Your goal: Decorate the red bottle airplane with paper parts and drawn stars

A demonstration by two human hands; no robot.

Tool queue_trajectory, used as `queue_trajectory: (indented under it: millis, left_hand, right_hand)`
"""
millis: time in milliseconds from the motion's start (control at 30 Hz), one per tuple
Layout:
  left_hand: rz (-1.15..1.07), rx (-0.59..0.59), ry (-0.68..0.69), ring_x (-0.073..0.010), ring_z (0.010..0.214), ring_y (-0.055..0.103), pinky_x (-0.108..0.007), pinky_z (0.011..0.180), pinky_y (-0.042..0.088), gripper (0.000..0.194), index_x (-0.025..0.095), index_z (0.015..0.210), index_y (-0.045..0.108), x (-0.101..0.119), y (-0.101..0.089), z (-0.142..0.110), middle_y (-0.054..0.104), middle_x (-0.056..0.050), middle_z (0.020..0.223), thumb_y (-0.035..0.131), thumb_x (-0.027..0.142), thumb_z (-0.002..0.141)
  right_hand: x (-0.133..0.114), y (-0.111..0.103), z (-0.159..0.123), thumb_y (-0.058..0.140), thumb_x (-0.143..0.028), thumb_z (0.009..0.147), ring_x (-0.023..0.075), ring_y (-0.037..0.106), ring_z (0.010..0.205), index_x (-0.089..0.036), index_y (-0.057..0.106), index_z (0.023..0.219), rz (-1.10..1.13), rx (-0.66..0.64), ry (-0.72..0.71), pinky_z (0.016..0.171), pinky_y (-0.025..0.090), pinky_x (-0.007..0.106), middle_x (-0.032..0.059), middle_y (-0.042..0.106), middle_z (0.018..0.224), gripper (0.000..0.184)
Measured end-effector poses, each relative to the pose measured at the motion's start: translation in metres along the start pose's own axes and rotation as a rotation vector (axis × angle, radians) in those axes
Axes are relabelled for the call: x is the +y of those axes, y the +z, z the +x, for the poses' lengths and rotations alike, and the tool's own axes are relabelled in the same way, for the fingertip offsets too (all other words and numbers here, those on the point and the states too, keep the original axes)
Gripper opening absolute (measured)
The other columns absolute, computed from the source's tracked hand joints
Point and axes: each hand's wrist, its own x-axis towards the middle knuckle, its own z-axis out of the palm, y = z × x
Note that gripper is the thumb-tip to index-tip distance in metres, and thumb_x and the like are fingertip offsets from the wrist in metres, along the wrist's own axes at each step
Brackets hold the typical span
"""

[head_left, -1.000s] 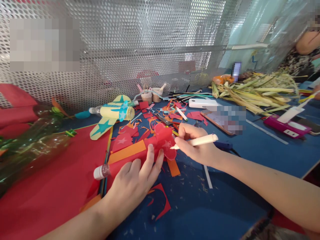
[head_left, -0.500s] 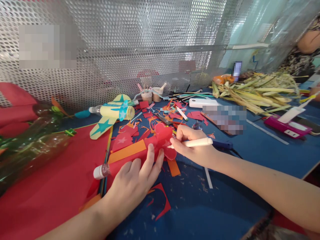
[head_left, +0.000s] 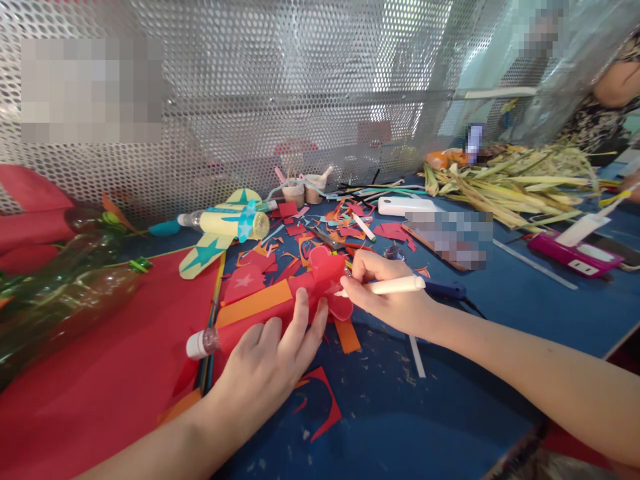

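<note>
A bottle wrapped in red paper [head_left: 235,331], with a white cap, lies tilted on the blue table. It has an orange strip on its side and red rounded fins [head_left: 327,265] at its far end. My left hand [head_left: 273,353] lies over the bottle and holds it down, fingers spread across the red paper. Pinched in my right hand [head_left: 387,290] is a white marker [head_left: 397,285], its tip touching the red paper by the fins. Red and orange paper scraps [head_left: 295,250] lie behind the bottle, among them a red piece bearing a pale star [head_left: 244,281].
A yellow bottle plane with blue stars [head_left: 235,223] lies behind to the left. Green plastic bottles [head_left: 85,307] rest on red sheets. Scissors [head_left: 327,238], small cups [head_left: 315,190], a purple device [head_left: 575,253] and dried stalks [head_left: 525,187] are around. A person stands at far right.
Both hands, the bottle and the marker stay practically where they were. A blurred shape has appeared behind the mesh at the upper right.
</note>
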Motion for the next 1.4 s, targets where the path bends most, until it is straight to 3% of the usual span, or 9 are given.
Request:
queue_trajectory:
  millis: [1100, 1400]
  left_hand:
    - [0.000, 0.010, -0.004, -0.0154, 0.059, 0.055, -0.030, 0.049, 0.046, 0.058, 0.015, 0.133, 0.048, 0.0001, 0.0020, 0.0032, 0.058, -0.020, 0.128, 0.064, 0.016, 0.078]
    - [-0.018, 0.035, -0.005, -0.0175, 0.057, 0.055, -0.031, 0.047, 0.047, 0.065, 0.014, 0.130, 0.052, 0.0010, 0.0015, 0.0029, 0.061, -0.020, 0.125, 0.072, 0.016, 0.069]
  right_hand:
    - [0.0035, -0.0007, 0.0009, 0.052, -0.021, 0.086, 0.0056, 0.037, 0.042, -0.022, 0.034, 0.066, -0.029, 0.035, -0.050, 0.042, 0.029, 0.018, -0.0087, 0.042, 0.052, 0.027]
    - [0.0011, -0.0006, -0.0010, 0.053, -0.021, 0.086, 0.0054, 0.039, 0.041, -0.022, 0.035, 0.066, -0.031, 0.023, -0.023, 0.042, 0.029, 0.017, -0.0084, 0.045, 0.051, 0.027]
